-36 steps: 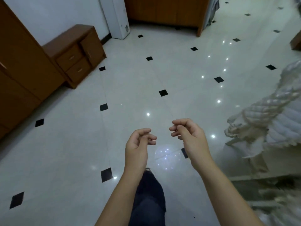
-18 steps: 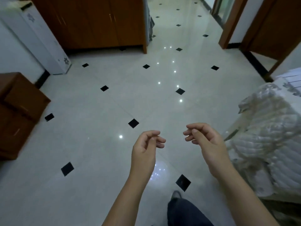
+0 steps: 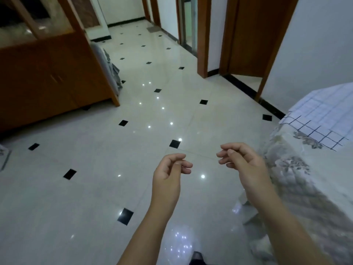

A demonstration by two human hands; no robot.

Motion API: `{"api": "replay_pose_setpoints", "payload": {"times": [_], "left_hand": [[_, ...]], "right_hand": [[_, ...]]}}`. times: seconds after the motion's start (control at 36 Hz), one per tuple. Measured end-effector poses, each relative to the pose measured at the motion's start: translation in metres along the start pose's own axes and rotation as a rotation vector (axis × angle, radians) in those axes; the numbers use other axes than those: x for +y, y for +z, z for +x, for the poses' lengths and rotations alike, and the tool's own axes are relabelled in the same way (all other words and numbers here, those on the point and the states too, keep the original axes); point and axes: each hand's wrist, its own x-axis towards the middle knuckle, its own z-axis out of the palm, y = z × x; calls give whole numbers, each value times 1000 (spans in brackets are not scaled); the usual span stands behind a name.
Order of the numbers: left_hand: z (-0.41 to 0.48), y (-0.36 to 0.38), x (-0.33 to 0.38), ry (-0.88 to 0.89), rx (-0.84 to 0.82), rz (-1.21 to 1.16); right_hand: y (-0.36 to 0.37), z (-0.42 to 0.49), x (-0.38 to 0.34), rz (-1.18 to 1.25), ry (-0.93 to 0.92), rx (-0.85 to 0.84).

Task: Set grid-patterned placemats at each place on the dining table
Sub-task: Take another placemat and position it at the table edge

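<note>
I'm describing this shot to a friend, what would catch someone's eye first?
The left hand and right hand hover empty, fingers loosely curled, at centre foreground. At the right edge a grid-patterned placemat lies on a floral tablecloth. Glossy floor with black diamond insets fills the rest.

Floor (image 3: 91, 197): pale stone-look tile, high gloss, smooth; point lights mirrored on it. Black inset tiles (image 3: 125, 216): also glossy.

Cabinet (image 3: 47, 77), 10 o'clock: reddish-brown wood, smooth, low sheen. Upper doors w/ glass panes (image 3: 21, 25), reflective.

Grey cloth (image 3: 112, 69) at cabinet's right end: soft, creased, matt.

Door frames (image 3: 202, 44), 12–1 o'clock: similar brown wood, semi-gloss.

Wall (image 3: 315, 44), 2 o'clock: painted, matt, smooth.

Tablecloth (image 3: 305, 197), 3–4 o'clock: pale fabric, raised textured surface, grey floral print, hangs in folds.

Grid placemat (image 3: 313, 131) on top, 3 o'clock: white w/ dark lines, flat, matt; material cannot be told.
</note>
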Motion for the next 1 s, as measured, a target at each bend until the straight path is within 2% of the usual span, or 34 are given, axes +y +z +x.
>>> {"api": "replay_pose_setpoints", "payload": {"times": [0.17,0.36,0.69,0.89,1.0], "left_hand": [[84,61,1,-35,-167,-9],[192,149,-7,-65,-393,8],[413,336,24,3,-798,43],[457,421,30,-16,-1011,88],[471,478,25,-38,-1168,113]], "right_hand": [[-25,73,-1,2,49,150],[-68,172,7,-4,66,399],[-141,387,-13,-12,22,737],[-182,436,-14,48,56,947],[-215,449,-6,86,79,1132]]}}
